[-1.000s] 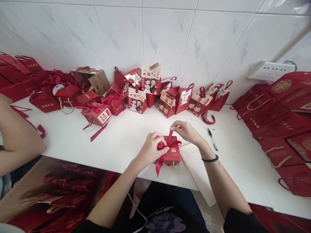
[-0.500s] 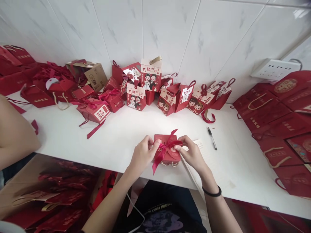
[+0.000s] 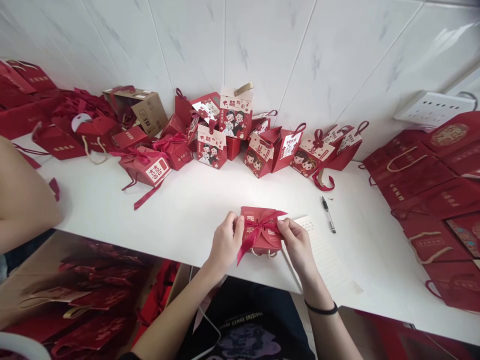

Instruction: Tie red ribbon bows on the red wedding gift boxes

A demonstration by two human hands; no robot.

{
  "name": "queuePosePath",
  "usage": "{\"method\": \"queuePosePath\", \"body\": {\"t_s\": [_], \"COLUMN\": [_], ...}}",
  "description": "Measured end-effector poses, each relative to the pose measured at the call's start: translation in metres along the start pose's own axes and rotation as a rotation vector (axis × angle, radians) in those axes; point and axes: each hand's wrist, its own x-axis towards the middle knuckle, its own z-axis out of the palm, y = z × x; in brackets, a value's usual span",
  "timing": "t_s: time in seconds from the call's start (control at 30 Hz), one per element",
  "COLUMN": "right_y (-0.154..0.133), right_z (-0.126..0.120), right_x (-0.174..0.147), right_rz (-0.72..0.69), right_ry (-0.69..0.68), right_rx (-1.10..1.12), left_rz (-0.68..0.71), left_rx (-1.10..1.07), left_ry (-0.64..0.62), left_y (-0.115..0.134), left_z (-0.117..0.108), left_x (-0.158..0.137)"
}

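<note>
A small red gift box with gold lettering and twisted cord handles sits near the table's front edge. A crimson ribbon is tied across its top, the knot in the middle and one tail hanging toward me. At the box's left side, my left hand is closed, thumb and fingers pinching the ribbon. On the right, my right hand pinches the ribbon too, its fingers partly hidden. A sheet of paper with writing lies beside and partly under my right hand.
A black-capped pen lies to the right. Several red and white gift boxes line the tiled wall. Red gift bags are stacked at right, below a power strip. Another person's arm rests at left.
My hands have pulled the ribbon tauter, and its loops look flatter and tighter at the knot. The right hand has turned and moved slightly right, leaving more of the paper in view.
</note>
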Motion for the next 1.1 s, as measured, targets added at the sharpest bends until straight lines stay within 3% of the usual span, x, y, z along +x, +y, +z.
{"method": "queuePosePath", "body": {"t_s": [0.37, 0.77, 0.93, 1.1], "right_y": [0.005, 0.011, 0.014, 0.014], "right_z": [0.004, 0.006, 0.000, -0.002], "right_x": [-0.002, 0.001, 0.001, 0.001], "right_rz": [0.085, 0.147, 0.109, 0.101], "right_ry": [-0.005, 0.035, -0.006, -0.023], "right_rx": [0.306, 0.319, 0.142, 0.164], "left_rz": [-0.011, -0.053, -0.108, -0.143], "left_rx": [-0.120, -0.298, -0.446, -0.499], "left_ry": [0.029, 0.103, -0.022, -0.173], "left_y": [-0.007, -0.010, -0.009, -0.005], "left_z": [0.007, 0.015, 0.004, -0.003], "left_x": [0.000, -0.004, -0.002, 0.002]}}
